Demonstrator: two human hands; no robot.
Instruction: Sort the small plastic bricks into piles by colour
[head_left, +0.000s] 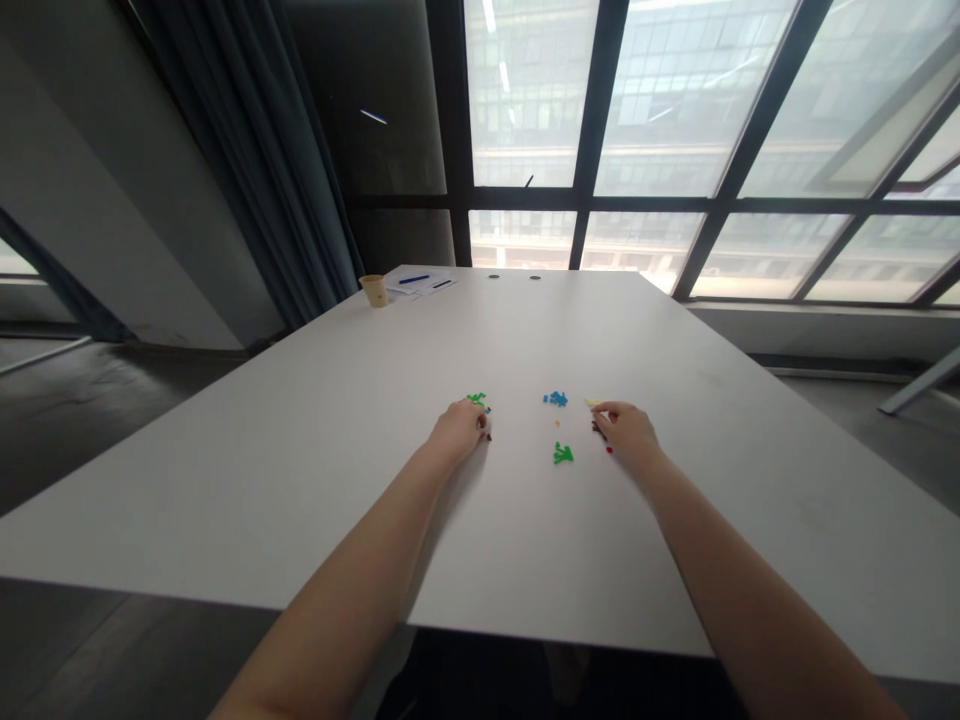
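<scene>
My left hand (457, 430) rests on the table with its fingers curled into a pinch. Just beyond it lie small green pieces (476, 398), and a dark red bit (489, 437) shows by its fingertips. What those fingers hold is too small to name. My right hand (630, 433) is also pinched, close to pale yellow pieces (592, 402), dark brown pieces (598, 428) and a red piece (609, 450). Its grip hides whatever it may hold. Between the hands are a cluster of blue pieces (556, 398), one yellow piece (557, 423) and a green group (562, 454).
A long white table (300, 450) reaches toward the windows. At its far left stand a tan paper cup (374, 291) and papers (409, 291) with a blue pen (414, 279) on them. Two dark round discs (535, 278) sit near the far edge.
</scene>
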